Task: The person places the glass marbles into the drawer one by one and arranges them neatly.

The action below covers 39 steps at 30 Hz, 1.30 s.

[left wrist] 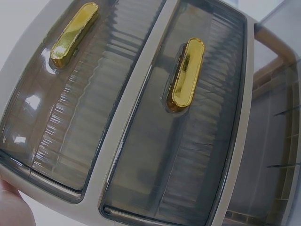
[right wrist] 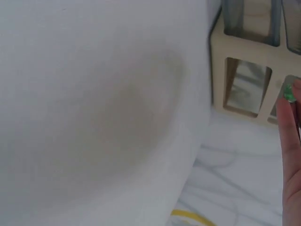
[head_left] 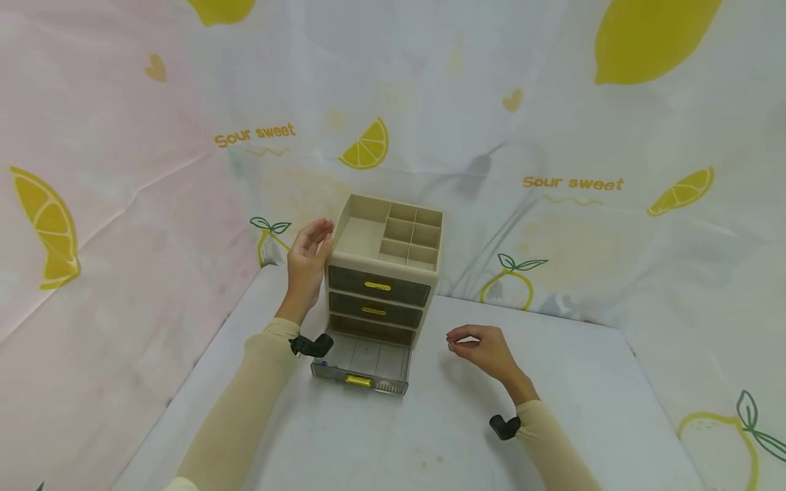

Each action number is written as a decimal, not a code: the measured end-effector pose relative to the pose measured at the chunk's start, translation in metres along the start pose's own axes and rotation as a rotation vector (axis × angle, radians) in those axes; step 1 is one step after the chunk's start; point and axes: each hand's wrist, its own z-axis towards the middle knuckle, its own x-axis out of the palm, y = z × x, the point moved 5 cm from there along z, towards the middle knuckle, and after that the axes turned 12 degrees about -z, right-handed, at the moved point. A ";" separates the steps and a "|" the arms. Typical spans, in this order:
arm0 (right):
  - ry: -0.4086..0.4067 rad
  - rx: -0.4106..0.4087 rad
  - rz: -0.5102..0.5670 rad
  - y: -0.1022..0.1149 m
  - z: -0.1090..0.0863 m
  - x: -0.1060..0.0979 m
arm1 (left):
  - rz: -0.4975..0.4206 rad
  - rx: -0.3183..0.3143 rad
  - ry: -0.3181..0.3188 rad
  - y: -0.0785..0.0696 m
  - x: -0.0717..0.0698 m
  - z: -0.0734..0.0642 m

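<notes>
A beige desktop organizer [head_left: 387,266] with grey see-through drawers and gold handles stands upright on the table. Its bottom drawer [head_left: 368,354] is pulled out, and a small blue piece [head_left: 323,363] lies at that drawer's front left. My left hand [head_left: 307,262] rests against the organizer's left side near the top, fingers lightly bent and not wrapped around it. To the right of the organizer, my right hand [head_left: 485,349] is raised above the table. Between its thumb and fingertips it pinches a small green shiny piece [right wrist: 289,93], perhaps a gem or bead.
The organizer's open top has one large compartment [head_left: 362,235] and several small ones [head_left: 424,235]. A white table [head_left: 522,382] extends around it, backed by a lemon-print cloth [head_left: 454,136]. The two upper drawers [left wrist: 174,141] are closed.
</notes>
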 end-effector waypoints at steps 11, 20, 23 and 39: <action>0.050 -0.067 0.093 0.020 0.021 0.023 | -0.002 -0.002 -0.012 0.002 -0.002 -0.001; 0.111 -0.137 0.100 0.025 0.035 0.049 | 0.004 -0.004 -0.004 0.001 -0.001 -0.001; 0.113 -0.161 0.089 0.022 0.039 0.058 | 0.002 -0.003 0.000 0.000 0.000 -0.001; 0.266 -0.366 -0.133 0.046 0.039 0.089 | 0.004 -0.005 -0.002 0.000 0.000 -0.002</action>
